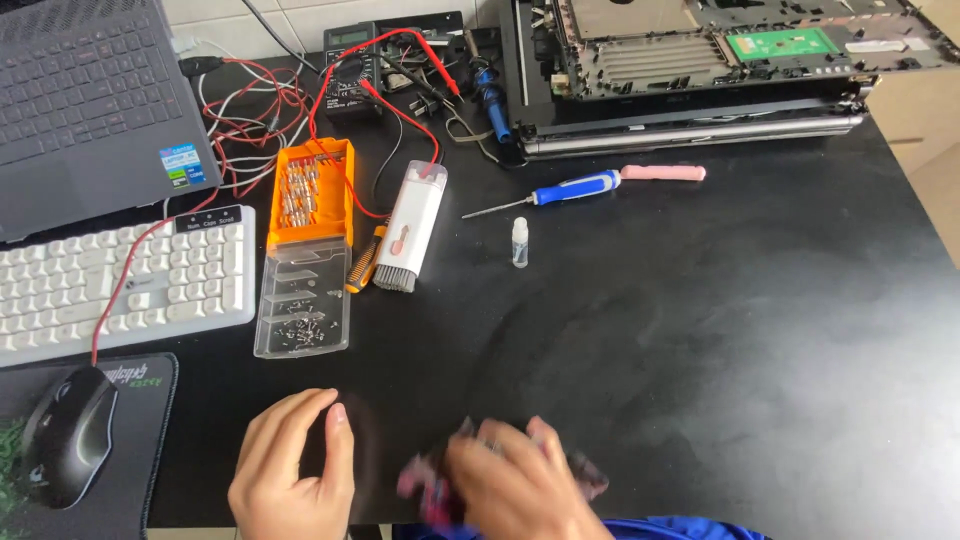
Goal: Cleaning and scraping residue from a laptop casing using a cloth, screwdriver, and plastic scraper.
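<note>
At the table's near edge my left hand [290,470] is curled around a dark round object that is mostly hidden behind its fingers. Beside it my right hand [515,480], blurred by motion, grips a small dark and pink item [425,490] that I cannot identify. Both hands sit low in the view over the black table [720,330]. A blue sleeve [680,527] shows at the bottom edge.
An orange bit set [310,192] with its clear lid [303,300], a white cleaning brush [410,225], a blue screwdriver [560,190], a pink tool [662,172], a small bottle [519,242], a multimeter [352,62], a white keyboard [120,285], a mouse [68,432], a laptop [90,100], an opened laptop chassis [700,60].
</note>
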